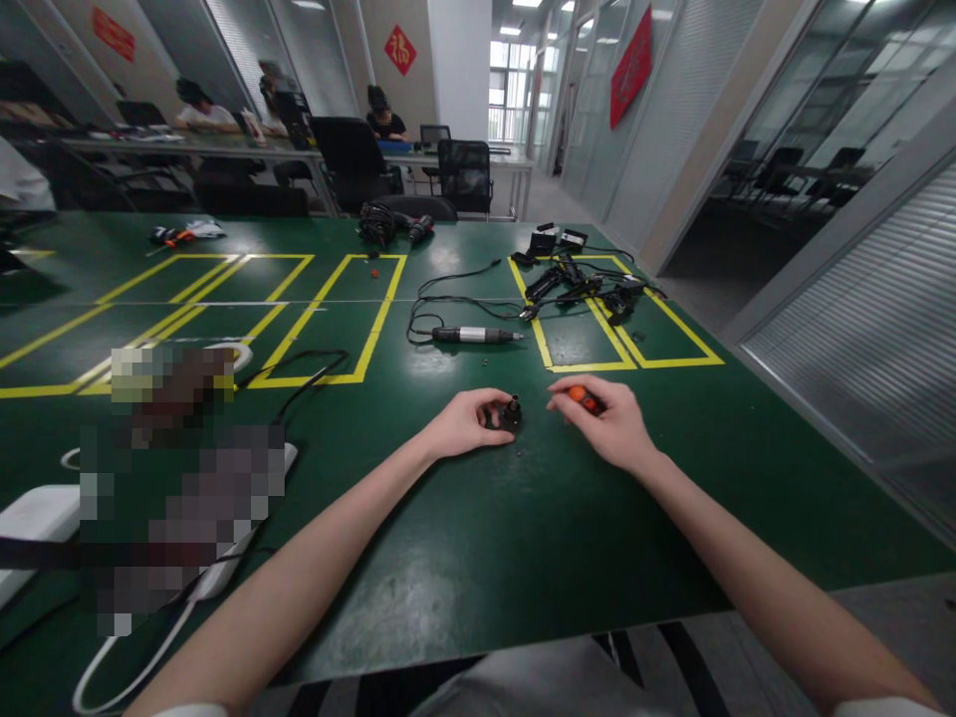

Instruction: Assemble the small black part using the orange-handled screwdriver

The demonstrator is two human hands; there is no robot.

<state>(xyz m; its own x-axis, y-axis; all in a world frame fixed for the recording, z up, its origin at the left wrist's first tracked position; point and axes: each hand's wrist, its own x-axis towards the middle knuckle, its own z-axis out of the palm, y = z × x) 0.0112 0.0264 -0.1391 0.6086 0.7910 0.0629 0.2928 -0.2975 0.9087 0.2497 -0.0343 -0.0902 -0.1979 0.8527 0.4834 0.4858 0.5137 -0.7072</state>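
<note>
My left hand (472, 422) has its thumb and fingers closed around a small dark round part (512, 413) with a short metal tube sticking up from it. That part is upright, at or just above the green tabletop. To its right, my right hand (608, 418) curls around a small orange-and-black object (583, 398), mostly hidden by the fingers, so its kind cannot be made out. A gap separates the two hands. Beyond them lies an electric screwdriver (474, 336) with a silver band, its tip pointing right and its black cord looping behind.
Black parts and cables (572, 284) lie in a heap inside yellow tape outlines at the back right. A black coiled cable (378, 225) rests at the far edge. Blurred-out items and a white power strip (288, 458) occupy the left. Other people sit at a far table (515, 159).
</note>
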